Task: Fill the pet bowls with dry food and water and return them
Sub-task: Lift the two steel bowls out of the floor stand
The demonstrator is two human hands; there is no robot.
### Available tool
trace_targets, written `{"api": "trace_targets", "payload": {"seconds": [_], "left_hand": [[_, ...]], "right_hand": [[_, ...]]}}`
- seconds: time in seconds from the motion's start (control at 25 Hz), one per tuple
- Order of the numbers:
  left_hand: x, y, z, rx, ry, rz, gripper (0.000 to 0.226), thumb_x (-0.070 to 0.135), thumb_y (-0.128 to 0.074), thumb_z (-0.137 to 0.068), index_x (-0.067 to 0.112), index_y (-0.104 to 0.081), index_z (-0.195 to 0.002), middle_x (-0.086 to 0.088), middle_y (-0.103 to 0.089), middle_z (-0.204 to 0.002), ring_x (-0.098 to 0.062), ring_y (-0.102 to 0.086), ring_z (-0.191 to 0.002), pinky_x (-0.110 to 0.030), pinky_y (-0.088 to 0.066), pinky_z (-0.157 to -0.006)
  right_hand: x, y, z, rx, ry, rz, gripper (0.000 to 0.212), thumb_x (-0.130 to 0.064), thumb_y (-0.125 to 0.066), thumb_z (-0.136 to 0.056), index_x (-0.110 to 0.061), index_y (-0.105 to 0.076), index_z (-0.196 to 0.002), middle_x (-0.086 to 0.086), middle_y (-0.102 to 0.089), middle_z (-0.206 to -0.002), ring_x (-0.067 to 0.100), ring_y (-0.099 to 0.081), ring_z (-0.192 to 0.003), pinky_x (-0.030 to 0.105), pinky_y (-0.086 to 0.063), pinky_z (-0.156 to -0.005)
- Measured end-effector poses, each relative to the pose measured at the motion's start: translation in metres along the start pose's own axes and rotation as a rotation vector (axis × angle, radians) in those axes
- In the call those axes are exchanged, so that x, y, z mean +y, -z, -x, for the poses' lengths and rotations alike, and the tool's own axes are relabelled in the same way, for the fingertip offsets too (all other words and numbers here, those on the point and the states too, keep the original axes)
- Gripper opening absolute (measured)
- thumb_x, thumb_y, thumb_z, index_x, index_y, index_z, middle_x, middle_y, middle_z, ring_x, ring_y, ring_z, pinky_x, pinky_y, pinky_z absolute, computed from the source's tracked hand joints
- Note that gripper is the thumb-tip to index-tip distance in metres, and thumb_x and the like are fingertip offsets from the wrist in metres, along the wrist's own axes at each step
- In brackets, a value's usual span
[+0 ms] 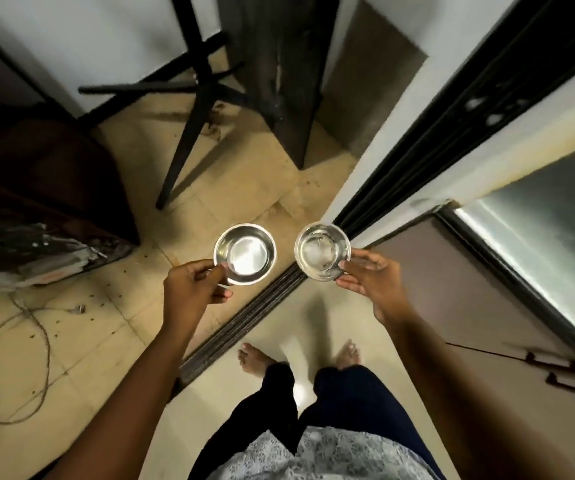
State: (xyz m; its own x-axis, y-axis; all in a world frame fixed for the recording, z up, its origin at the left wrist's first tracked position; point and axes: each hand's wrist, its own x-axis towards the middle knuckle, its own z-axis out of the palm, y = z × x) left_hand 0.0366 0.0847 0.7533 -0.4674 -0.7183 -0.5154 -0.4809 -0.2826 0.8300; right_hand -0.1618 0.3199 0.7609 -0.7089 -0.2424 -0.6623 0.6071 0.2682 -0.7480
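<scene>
Two steel bowls held level above floor point(112, 341), one per hand. Left grip point(192, 289) pinching rim of empty bowl point(244, 252); right grip point(370, 284) pinching rim of water bowl point(322, 251), kept flat, likely against spilling. Dry food not yet in.

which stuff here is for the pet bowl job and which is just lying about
For the job:
left bowl, in the left hand
right bowl, in the right hand

Lying about:
cord on the floor
black stand
dark board leaning against the wall
</scene>
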Motion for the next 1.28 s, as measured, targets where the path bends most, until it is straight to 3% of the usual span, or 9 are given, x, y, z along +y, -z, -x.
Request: {"api": "trace_targets", "payload": {"seconds": [0.12,0.28,0.52,0.84,1.0,1.28], "left_hand": [[0.034,-0.035,0.021,-0.062,-0.061,-0.024,0.017,0.015,-0.072,-0.087,0.003,-0.073,-0.099,-0.014,-0.075,-0.07,-0.026,-0.068,-0.052,-0.029,-0.059,-0.054],[0.067,-0.089,0.055,-0.148,-0.161,-0.084,0.01,0.016,-0.073,-0.086,0.009,-0.076,-0.093,-0.015,-0.076,-0.073,-0.022,-0.07,-0.054,-0.029,-0.061,-0.059],[0.078,-0.19,0.129,-0.289,-0.182,-0.071,0.007,0.007,-0.07,-0.088,0.002,-0.071,-0.092,-0.005,-0.072,-0.058,-0.012,-0.067,-0.047,-0.021,-0.057,-0.048],[0.094,-0.309,0.199,-0.47,-0.225,-0.19,0.011,0.012,-0.067,-0.09,0.002,-0.072,-0.091,-0.016,-0.076,-0.073,-0.019,-0.071,-0.059,-0.027,-0.06,-0.057],[0.118,-0.359,0.19,-0.512,-0.253,-0.238,0.013,0.012,-0.069,-0.089,-0.001,-0.072,-0.09,-0.018,-0.076,-0.074,-0.018,-0.071,-0.057,-0.024,-0.06,-0.052],[0.145,-0.433,0.134,-0.593,-0.235,-0.401,0.013,0.015,-0.068,-0.09,0.002,-0.072,-0.089,-0.013,-0.076,-0.068,-0.026,-0.073,-0.064,-0.032,-0.056,-0.056]], "right_hand": [[-0.009,0.049,0.027,0.067,0.002,-0.059,0.023,0.009,-0.066,-0.089,0.006,-0.067,-0.112,0.023,-0.074,-0.088,0.032,-0.073,-0.062,0.038,-0.065,-0.062],[-0.017,0.13,0.057,0.142,0.054,-0.109,0.022,0.008,-0.072,-0.087,0.004,-0.069,-0.108,0.01,-0.076,-0.071,0.021,-0.072,-0.053,0.027,-0.061,-0.053],[-0.003,0.259,0.101,0.253,0.096,-0.2,0.023,0.009,-0.072,-0.087,0.005,-0.069,-0.109,0.02,-0.071,-0.085,0.017,-0.068,-0.05,0.027,-0.061,-0.052],[0.017,0.402,0.152,0.456,0.129,-0.336,0.019,0.01,-0.072,-0.084,0.003,-0.073,-0.101,0.021,-0.075,-0.082,0.025,-0.073,-0.056,0.028,-0.06,-0.053],[0.013,0.432,0.142,0.541,0.135,-0.372,0.02,0.009,-0.074,-0.083,0.004,-0.072,-0.103,0.026,-0.075,-0.088,0.03,-0.074,-0.061,0.029,-0.061,-0.053],[-0.012,0.423,0.09,0.619,0.082,-0.484,0.023,0.01,-0.075,-0.083,0.004,-0.07,-0.104,0.029,-0.075,-0.087,0.034,-0.075,-0.064,0.032,-0.062,-0.054]]}}
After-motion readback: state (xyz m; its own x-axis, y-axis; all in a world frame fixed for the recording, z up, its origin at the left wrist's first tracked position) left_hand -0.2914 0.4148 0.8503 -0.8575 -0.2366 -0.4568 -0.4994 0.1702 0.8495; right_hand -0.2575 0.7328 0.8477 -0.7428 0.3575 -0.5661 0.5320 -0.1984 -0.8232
